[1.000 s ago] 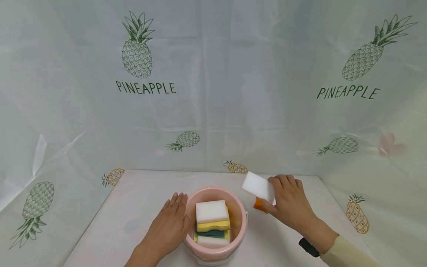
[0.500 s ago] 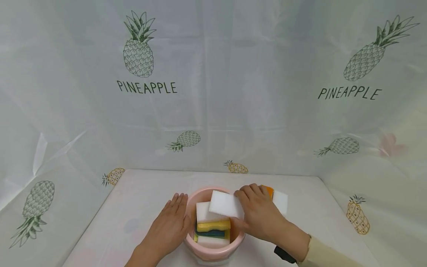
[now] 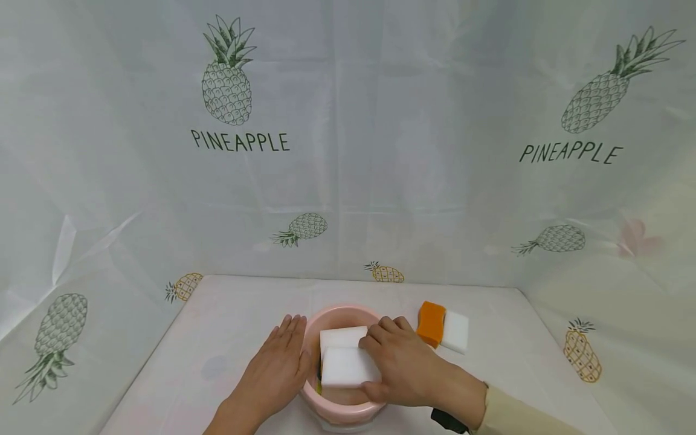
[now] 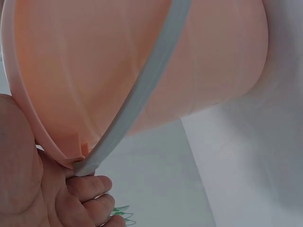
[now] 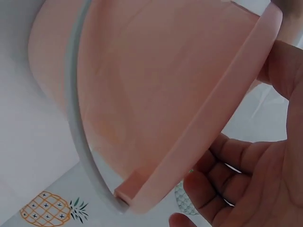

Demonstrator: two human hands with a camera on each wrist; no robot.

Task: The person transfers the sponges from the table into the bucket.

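Note:
A pink bucket (image 3: 344, 413) stands at the table's front, with a pale handle (image 4: 137, 94) hanging down its side in the left wrist view. My left hand (image 3: 273, 368) rests against the bucket's left rim, its fingers straight. Over the bucket's mouth, my right hand (image 3: 405, 365) grips a white sponge (image 3: 348, 367) between thumb and fingers. Beneath that one lies another white sponge (image 3: 342, 336) inside the bucket; the rest of the contents are mostly covered. In the right wrist view the bucket wall hides the gripped sponge.
Right of the bucket, an orange sponge (image 3: 432, 324) and a white sponge (image 3: 455, 331) lie side by side on the white table (image 3: 217, 314). A pineapple-print curtain (image 3: 348, 151) hangs behind the table and at its sides.
My right hand has carried the white sponge leftward from beside the bucket to over its mouth. The orange and white sponges on the table are now uncovered. My left hand stays put.

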